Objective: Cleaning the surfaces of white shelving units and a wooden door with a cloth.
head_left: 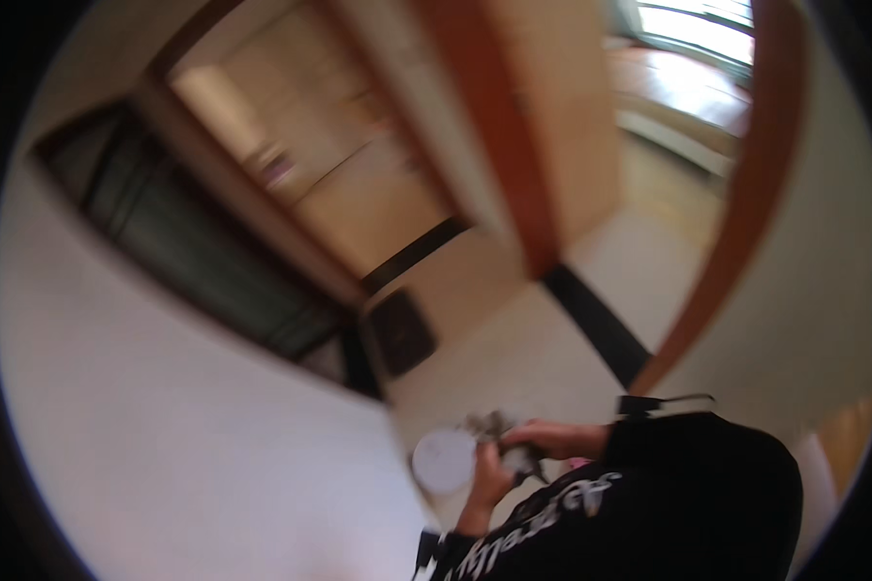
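Both hands, left (491,474) and right (549,438), look closed on a blurred grey-brown bundle (494,424); finger detail is unclear. The bundle sits at twelve o'clock from the left hand, a white round thing (444,462) at about ten. The left forearm rises from seven o'clock; the right reaches in from three.

We see: greyish object (494,424) (blur muddies it) | white disc (444,462) | black, white-lettered top (698,499) | dark-brown mat (402,334) | reddish-brown doorframe (771,145)
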The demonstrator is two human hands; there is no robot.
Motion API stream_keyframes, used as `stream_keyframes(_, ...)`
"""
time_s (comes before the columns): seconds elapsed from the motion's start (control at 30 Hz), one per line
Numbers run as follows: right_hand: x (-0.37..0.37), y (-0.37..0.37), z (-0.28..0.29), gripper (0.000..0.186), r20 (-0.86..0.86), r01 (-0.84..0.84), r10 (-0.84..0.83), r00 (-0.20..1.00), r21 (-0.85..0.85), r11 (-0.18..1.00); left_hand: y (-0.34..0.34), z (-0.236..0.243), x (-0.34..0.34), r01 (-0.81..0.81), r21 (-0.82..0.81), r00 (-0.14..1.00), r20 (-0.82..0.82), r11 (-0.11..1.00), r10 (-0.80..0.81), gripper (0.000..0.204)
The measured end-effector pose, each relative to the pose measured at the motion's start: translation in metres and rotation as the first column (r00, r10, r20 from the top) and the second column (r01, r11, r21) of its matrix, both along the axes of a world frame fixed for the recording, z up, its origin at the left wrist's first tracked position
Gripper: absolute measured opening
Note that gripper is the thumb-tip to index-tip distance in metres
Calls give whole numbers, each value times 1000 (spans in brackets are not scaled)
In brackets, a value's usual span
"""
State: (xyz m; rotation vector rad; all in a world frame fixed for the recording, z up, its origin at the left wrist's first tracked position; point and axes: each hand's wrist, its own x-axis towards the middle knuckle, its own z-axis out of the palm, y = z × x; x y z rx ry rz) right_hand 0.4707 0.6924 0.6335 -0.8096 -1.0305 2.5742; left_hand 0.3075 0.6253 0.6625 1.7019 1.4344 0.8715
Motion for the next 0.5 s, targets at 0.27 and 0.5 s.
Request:
stream_keyframes(0.27,23,38,6,32,-106,460,-532,840,-382,802,86,20,2,417,-335,659,752,845,-27,73)
stream_keyframes(0.5,81,47,93,30,18,893,-903,429,143,427,181,-17,11,665,-447,623,774,599,-113,60)
